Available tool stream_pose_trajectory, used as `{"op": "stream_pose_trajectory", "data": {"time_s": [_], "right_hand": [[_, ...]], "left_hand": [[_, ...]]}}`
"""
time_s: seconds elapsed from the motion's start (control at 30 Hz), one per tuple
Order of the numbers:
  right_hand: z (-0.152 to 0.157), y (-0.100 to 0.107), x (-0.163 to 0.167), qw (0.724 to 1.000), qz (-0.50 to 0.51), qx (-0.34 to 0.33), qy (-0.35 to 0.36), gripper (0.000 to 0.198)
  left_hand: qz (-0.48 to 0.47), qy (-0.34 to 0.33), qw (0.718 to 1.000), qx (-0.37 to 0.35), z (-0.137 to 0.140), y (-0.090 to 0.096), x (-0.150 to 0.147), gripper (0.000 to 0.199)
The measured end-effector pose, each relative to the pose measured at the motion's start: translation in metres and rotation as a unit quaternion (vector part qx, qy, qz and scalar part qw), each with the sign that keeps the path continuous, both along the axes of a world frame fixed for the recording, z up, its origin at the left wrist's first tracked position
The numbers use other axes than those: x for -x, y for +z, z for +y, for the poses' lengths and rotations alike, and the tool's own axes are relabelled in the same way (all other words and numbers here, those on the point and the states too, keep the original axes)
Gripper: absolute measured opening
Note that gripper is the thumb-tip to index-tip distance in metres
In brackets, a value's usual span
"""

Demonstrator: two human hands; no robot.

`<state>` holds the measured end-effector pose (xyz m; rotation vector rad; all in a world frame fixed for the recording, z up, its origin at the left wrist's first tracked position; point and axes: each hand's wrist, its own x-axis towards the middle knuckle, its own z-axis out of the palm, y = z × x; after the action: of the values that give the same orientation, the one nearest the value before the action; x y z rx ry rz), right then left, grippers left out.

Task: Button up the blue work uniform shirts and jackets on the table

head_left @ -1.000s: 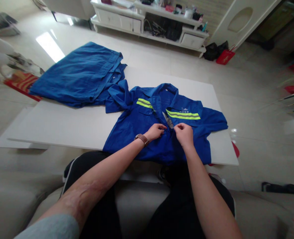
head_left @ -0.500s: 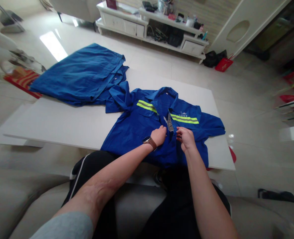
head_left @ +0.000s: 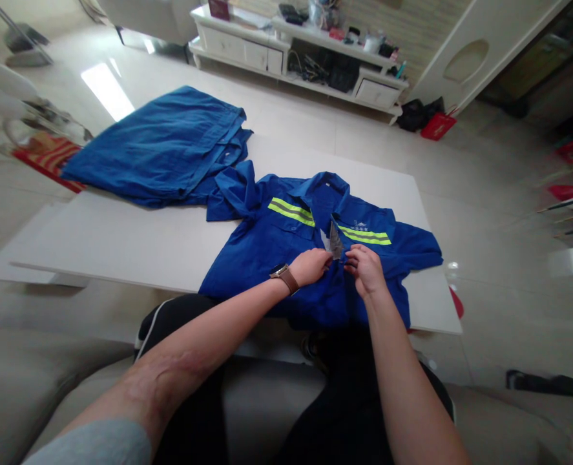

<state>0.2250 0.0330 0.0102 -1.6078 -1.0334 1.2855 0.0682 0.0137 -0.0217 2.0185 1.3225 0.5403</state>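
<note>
A blue jacket (head_left: 261, 245) lies face-up at the center of the frame, its woven cloth creased, its pointed collar parted above gray lining (head_left: 336, 244). Flat yellow-and-gray strips (head_left: 365, 235) band the chest. The left hand (head_left: 311, 266), below a brown-strapped watch (head_left: 285, 278), has its fingertips clamped on the front opening's edge. The right hand (head_left: 367, 268) curls its fingers at the opposite edge; whether they grip cloth, I cannot tell. Beneath is a smooth white surface (head_left: 131, 239); rumpled, layered blue fabric (head_left: 155, 148) fills its upper-left end.
</note>
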Motion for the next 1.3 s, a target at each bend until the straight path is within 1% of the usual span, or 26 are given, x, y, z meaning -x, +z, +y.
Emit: {"op": "stream_pose_trajectory", "data": {"time_s": [0.1,0.2,0.37,0.43,0.5,0.7,0.8,0.87,1.0,1.1,1.2,1.3], "right_hand": [[-0.001,-0.002,0.003,1.0,-0.006,-0.004,0.003,0.023],[-0.002,-0.005,0.005,1.0,-0.004,-0.011,-0.005,0.027],[-0.001,-0.011,0.006,0.999,-0.014,-0.036,-0.006,0.029],[0.0,-0.013,0.007,0.998,-0.025,-0.049,-0.01,0.029],[0.001,-0.015,0.008,0.998,-0.033,-0.059,-0.012,0.03],[0.0,-0.018,0.009,0.998,-0.014,-0.053,-0.008,0.028],[-0.001,-0.019,0.008,0.998,-0.013,-0.053,0.015,0.026],[-0.001,-0.019,0.007,0.996,-0.025,-0.069,0.043,0.029],[-0.001,-0.021,0.006,0.987,-0.069,-0.123,0.079,0.03],[-0.002,-0.022,0.007,0.981,-0.085,-0.143,0.097,0.028],[-0.002,-0.022,0.007,0.978,-0.099,-0.152,0.104,0.026],[-0.002,-0.022,0.006,0.974,-0.125,-0.155,0.105,0.024]], "left_hand": [[-0.089,0.033,0.995,0.025,0.005,-0.006,-0.001,0.01],[-0.176,0.057,0.98,0.075,0.011,-0.004,0.0,0.011],[-0.251,0.073,0.954,0.145,0.014,-0.002,0.002,0.011],[-0.26,0.082,0.949,0.158,0.014,0.0,0.003,0.011],[-0.253,0.083,0.951,0.156,0.013,0.001,0.004,0.011],[-0.224,0.089,0.966,0.097,0.011,0.001,0.007,0.016],[-0.222,0.108,0.963,0.104,0.012,-0.001,0.007,0.019],[-0.232,0.12,0.957,0.126,0.013,-0.002,0.007,0.019],[-0.279,0.139,0.933,0.181,0.015,-0.004,0.005,0.013],[-0.309,0.161,0.914,0.206,0.015,-0.004,0.002,0.011],[-0.365,0.189,0.876,0.251,0.014,-0.003,-0.002,0.008],[-0.415,0.22,0.835,0.286,0.012,0.0,-0.005,0.011]]}}
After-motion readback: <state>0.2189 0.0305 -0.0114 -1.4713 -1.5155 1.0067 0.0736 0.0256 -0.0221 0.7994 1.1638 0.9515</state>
